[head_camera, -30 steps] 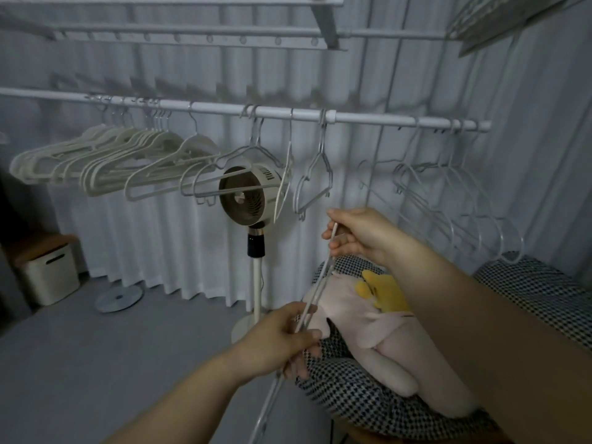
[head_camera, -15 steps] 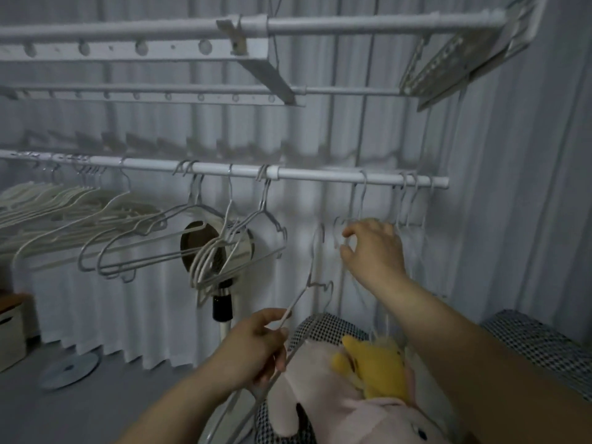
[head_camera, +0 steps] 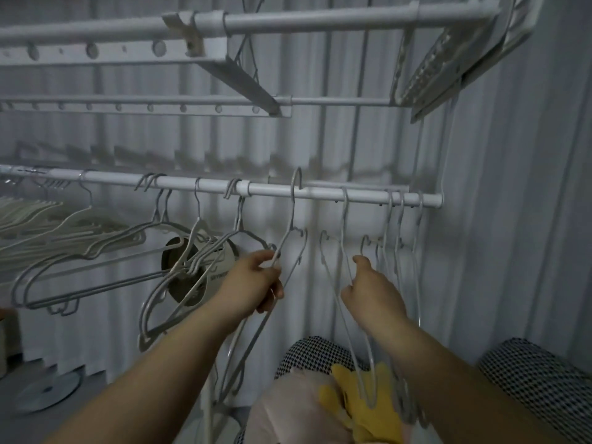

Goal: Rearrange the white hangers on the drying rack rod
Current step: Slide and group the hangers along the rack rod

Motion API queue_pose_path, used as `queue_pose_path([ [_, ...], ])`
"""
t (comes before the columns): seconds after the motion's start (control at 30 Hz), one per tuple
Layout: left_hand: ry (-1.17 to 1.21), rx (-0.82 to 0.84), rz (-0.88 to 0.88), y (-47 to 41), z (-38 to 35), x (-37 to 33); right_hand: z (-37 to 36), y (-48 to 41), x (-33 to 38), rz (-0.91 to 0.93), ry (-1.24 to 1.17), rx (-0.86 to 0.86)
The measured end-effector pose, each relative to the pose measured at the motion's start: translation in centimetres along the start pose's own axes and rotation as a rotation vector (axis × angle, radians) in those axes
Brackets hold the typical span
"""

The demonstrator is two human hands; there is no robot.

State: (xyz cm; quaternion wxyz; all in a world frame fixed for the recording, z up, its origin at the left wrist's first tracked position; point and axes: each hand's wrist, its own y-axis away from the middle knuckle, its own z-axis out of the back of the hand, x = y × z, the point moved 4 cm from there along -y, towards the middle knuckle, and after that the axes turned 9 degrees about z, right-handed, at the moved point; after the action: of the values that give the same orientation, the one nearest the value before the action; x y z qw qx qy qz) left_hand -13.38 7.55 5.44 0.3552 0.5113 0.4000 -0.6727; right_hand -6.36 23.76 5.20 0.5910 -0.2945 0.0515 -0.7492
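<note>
My left grip (head_camera: 256, 283) is closed round the shoulder of a white wire hanger (head_camera: 292, 216), fingers curled over the wire, forearm reaching up from lower left. The hanger's hook stands above the top edge of the rod (head_camera: 320, 194); whether it touches the rod I cannot tell. My right grip (head_camera: 371, 290) shows its back to the camera, thumb pointing up and fingers curled on the wire of a second hanger (head_camera: 344, 225), which hangs by its hook from the rod just right of the first. Three more hangers (head_camera: 399, 225) hang near the rod's right end, and a long row of hangers (head_camera: 80, 251) fills its left part. A fan (head_camera: 192, 277) stands behind my left grip. A plush toy (head_camera: 362, 398) lies on a checked cushion (head_camera: 528, 379) below.

Compared with half a second ago: my left grip has risen, bringing the hook from well below the rod up to it. My right grip has dropped from the hanger necks near the rod to a lower hold on the wire
</note>
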Motion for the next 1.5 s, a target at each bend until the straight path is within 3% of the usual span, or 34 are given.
queue_pose_path([
  [0.67, -0.116, 0.081, 0.039, -1.6, -2.9, 0.9, 0.4, 0.1, -0.3, 0.139, 0.014, -0.019],
  [0.77, -0.286, -0.055, -0.098, -0.9, -1.3, 0.4, 1.4, 0.0, 0.4, 0.183, 0.090, -0.074],
  [1.0, -0.678, -0.574, -0.474, 2.3, 4.8, -1.9, 3.1, -2.0, 3.6, 0.341, 0.165, -0.201],
  [1.1, -0.856, -0.709, -0.354, 2.7, 8.0, -1.6, 2.3, -2.8, 5.1, 0.391, 0.186, -0.178],
  [1.23, -1.004, -0.721, -0.144, 2.7, 10.4, 0.0, 0.2, -3.4, 6.2, 0.381, 0.146, -0.103],
  [1.5, -1.101, -0.652, -0.107, 1.2, 12.5, 2.2, -2.5, -3.9, 7.1, 0.230, 0.250, -0.139],
])
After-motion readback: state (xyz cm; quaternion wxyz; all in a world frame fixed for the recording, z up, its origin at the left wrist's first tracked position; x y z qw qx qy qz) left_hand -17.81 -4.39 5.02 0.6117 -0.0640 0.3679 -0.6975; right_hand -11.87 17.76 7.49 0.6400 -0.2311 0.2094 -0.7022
